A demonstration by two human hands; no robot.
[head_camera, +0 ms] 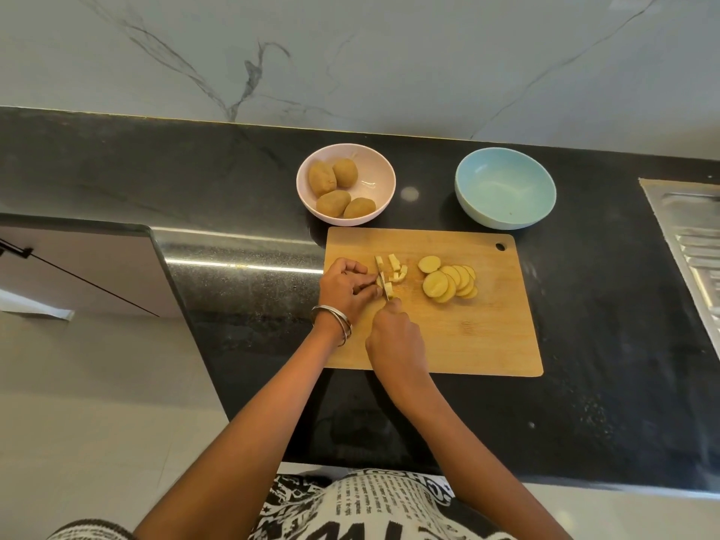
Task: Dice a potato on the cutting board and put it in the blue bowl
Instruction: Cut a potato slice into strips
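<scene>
1. Black speckled stone counter point(584, 305): carries every item below.
2. Pale pink round bowl point(383, 177): far side of the counter, just beyond the board's left end; holds four whole brown potatoes point(333, 202).
3. Rectangular wooden cutting board point(487, 337): long axis left to right, hanging hole at the far right corner.
4. Left hand point(345, 286): over the board's left edge, two metal bangles point(335, 319) at the wrist. Fingers curled and close together, tips holding down the near end of the cut pieces.
5. Pale yellow potato strips point(394, 263): small cluster on the board's left part, touching the left fingertips. Long axes run roughly away from the person.
6. Knife point(388, 295): only a short stretch shows between the hands, blade pointing away from the person through the strips.
7. Right hand point(393, 337): just near of the strips, fingers wrapped tight round the hidden handle.
8. Round skin-edged potato slices point(448, 284): overlapping fan at mid-board, apart from the strips; one slice lies separate at the far left of the fan.
9. Light blue round bowl point(505, 212): beyond the board's right end, upright.
10. Ribbed steel drainboard point(697, 243): right edge.
</scene>
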